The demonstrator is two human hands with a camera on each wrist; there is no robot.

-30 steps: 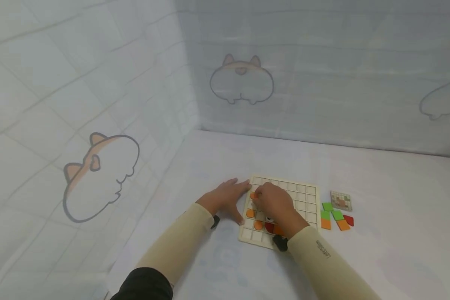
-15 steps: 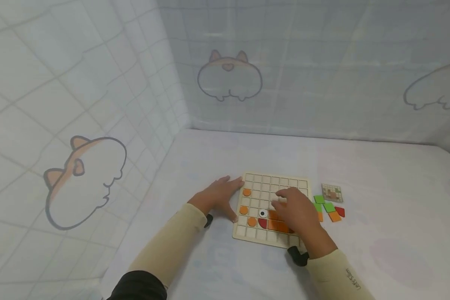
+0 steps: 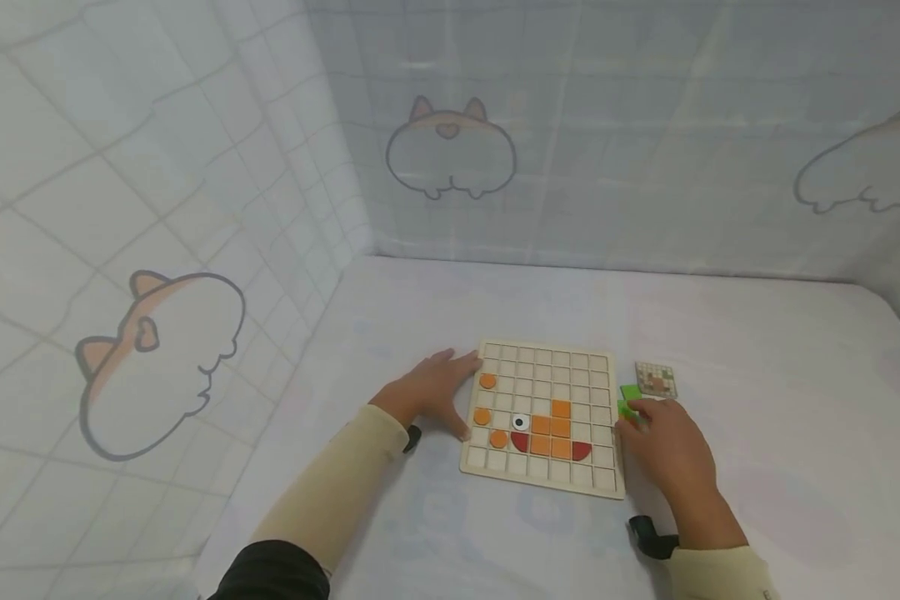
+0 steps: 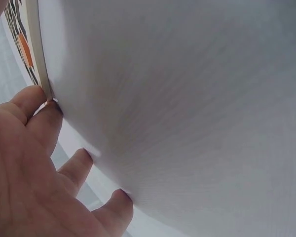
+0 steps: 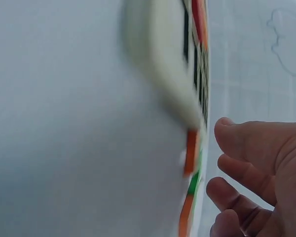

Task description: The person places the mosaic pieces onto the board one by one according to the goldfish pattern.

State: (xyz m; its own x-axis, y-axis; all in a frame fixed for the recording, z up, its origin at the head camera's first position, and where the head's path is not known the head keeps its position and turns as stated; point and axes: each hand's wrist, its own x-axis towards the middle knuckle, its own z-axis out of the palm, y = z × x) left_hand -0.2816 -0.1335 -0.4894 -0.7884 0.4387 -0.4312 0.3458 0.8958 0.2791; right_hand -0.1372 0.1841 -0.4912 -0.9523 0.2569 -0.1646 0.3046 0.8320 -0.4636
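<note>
Moved the right hand (image 3: 675, 450) within the past half second from above the grid board (image 3: 513, 371) to the loose green tiles (image 3: 630, 392) just beyond the board's right edge; kept the left hand (image 3: 429, 387) at the left edge. Now holding the right hand's fingers (image 5: 224, 192) loosely bent and well parted from the thumb (image 5: 234, 138), with nothing visible between. Cannot tell whether touching a tile. Resting the left hand's fingers (image 4: 48, 121) spread wide, tips touching the board's edge, gripping nothing.

Can see the board lying flat on the worktop (image 3: 435, 308), with three orange discs (image 3: 482, 417) set near the left side and five orange squares (image 3: 541, 425) joined right of the middle. Can find an eye disc (image 3: 521, 422) just left of the squares, one rounded red piece (image 3: 520, 442) directly below that and another to the right of the squares. Can make out loose orange tiles (image 5: 186, 215) beside the green ones from the right wrist, and a small pattern card (image 3: 656, 379) just behind from the head.
</note>
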